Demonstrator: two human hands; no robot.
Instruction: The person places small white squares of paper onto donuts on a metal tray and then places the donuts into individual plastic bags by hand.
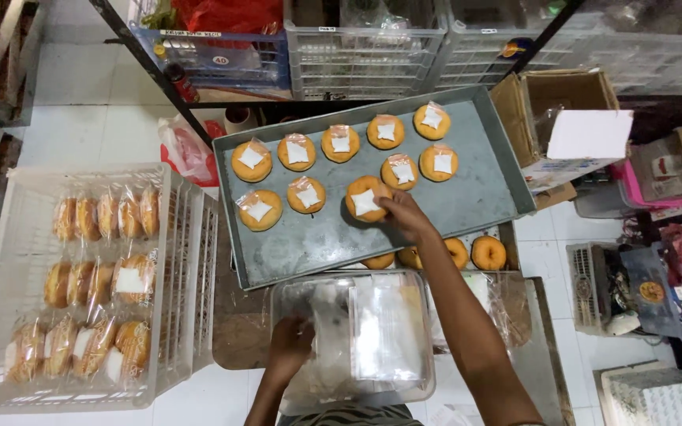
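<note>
The right hand (404,214) reaches up to the middle of the frame and grasps a bagged donut (366,199) by its right edge, fingers curled over it; the donut rests on the grey tray (467,197), just left of the fingertips, with a white square on top. It sits at the right end of the tray's lower row, beside two other bagged donuts (307,194). Seven more lie in rows above, toward the tray's upper edge. The right half of the tray is bare.

The left hand (290,345), at lower centre, rests on a clear plastic tub (353,339) holding clear bags (384,331); its fingers bend onto the contents at the tub's left side, but whether they pinch anything I cannot tell.

Below the tray's lower right edge, unwrapped donuts (488,252) show on a second tray underneath. At the left of the frame a white crate (187,260) holds three rows of packed donuts (104,217) standing on edge. A cardboard box (562,118) stands at the upper right, just beside the tray's corner.
</note>
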